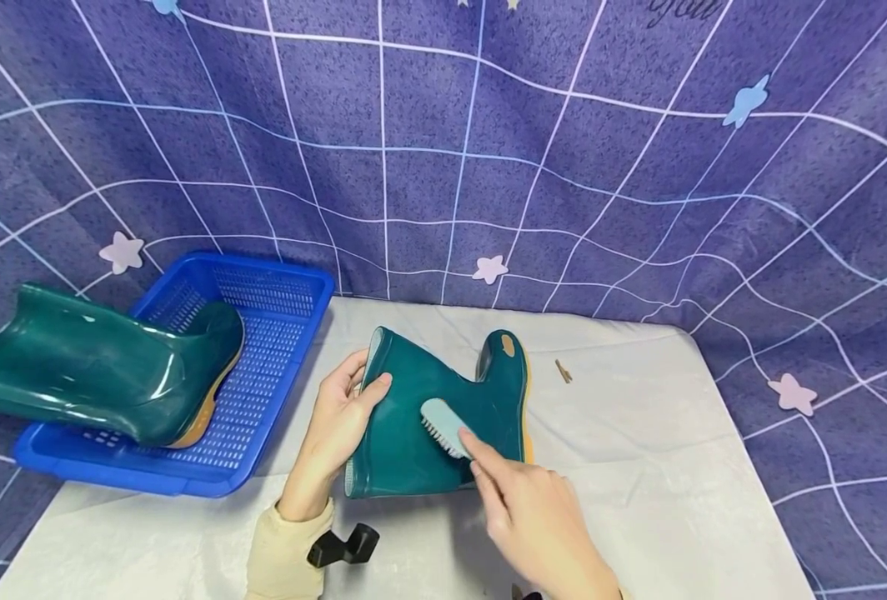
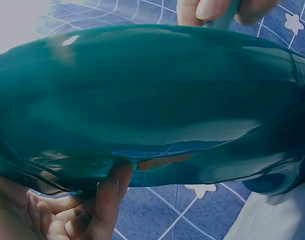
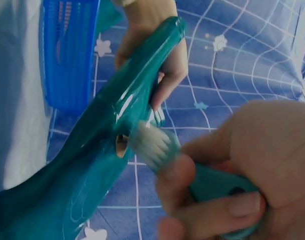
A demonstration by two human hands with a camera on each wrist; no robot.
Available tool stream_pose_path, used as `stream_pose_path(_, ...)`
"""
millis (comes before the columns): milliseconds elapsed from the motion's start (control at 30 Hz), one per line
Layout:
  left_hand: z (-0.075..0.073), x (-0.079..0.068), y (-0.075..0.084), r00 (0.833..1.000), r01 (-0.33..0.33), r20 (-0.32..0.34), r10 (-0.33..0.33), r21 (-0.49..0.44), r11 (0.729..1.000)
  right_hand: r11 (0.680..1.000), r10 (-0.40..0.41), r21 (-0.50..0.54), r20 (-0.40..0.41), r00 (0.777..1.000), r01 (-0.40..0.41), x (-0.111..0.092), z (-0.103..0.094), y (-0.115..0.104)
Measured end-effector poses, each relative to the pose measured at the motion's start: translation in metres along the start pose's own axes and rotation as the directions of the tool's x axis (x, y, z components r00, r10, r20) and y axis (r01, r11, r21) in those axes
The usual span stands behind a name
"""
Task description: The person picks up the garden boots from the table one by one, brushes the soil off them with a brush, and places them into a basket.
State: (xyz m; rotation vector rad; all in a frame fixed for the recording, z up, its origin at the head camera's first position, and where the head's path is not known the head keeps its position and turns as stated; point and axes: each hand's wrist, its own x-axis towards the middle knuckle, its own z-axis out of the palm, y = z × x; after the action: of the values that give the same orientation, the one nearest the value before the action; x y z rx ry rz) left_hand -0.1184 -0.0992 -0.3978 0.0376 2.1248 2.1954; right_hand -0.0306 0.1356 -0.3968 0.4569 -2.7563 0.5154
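Observation:
A dark green rubber boot (image 1: 488, 417) with a tan sole lies on its side, toe pointing away. My left hand (image 1: 342, 417) grips it by the top opening, thumb outside and fingers at the pale-lined rim. In my right hand (image 1: 537, 512) is a light green brush (image 1: 438, 414), its handle held between thumb and fingers. The white bristles (image 3: 152, 145) meet the boot's shaft, close to a small brown mark (image 3: 121, 146) in the right wrist view. A tan patch (image 1: 508, 344) shows on the toe.
At the left, a blue plastic basket (image 1: 293, 367) holds a second green boot (image 1: 106, 367), its shaft sticking out over the side. Small brown bits (image 1: 563, 372) lie on the white tablecloth (image 1: 638, 433) right of the boot. A purple patterned curtain (image 1: 428, 183) hangs behind.

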Motion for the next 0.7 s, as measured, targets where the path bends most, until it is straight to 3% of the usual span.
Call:
stream_pose_path(100, 0.0, 0.0, 0.0, 1.0, 0.008, 0.009, -0.008, -0.005, 1.0, 0.996, 0.08, -0.023, -0.05, 0.996, -0.081, 0.002, -0.001, 0.003)
stream_pose_path(167, 0.0, 0.0, 0.0, 1.0, 0.01, 0.01, -0.01, -0.005, 1.0, 0.995, 0.089, -0.028, -0.051, 0.995, -0.091, 0.002, -0.001, 0.003)
stream_pose_path(267, -0.001, 0.001, 0.0, 1.0, 0.006, -0.005, -0.005, 0.013, 1.0, 1.0, -0.007, 0.005, -0.012, 1.0, 0.007, 0.0, 0.0, -0.001)
stream_pose_path(367, -0.001, 0.0, 0.0, 1.0, -0.005, -0.016, 0.005, 0.033, 0.999, 0.982, -0.15, 0.119, 0.044, 0.988, 0.144, -0.003, 0.001, -0.006)
stream_pose_path(467, -0.001, 0.0, 0.0, 1.0, -0.016, -0.015, 0.017, 0.035, 0.999, 0.961, -0.194, 0.213, 0.077, 0.978, 0.174, -0.003, 0.001, -0.008)
stream_pose_path(567, 0.0, 0.0, 0.0, 1.0, -0.019, -0.01, 0.019, 0.019, 1.0, 0.978, -0.141, 0.165, 0.05, 0.989, 0.131, -0.003, 0.0, -0.007)
stream_pose_path(700, 0.0, 0.001, 0.0, 1.0, -0.004, 0.003, 0.004, -0.011, 1.0, 1.0, 0.016, 0.015, -0.007, 1.0, -0.016, -0.002, 0.001, -0.004)
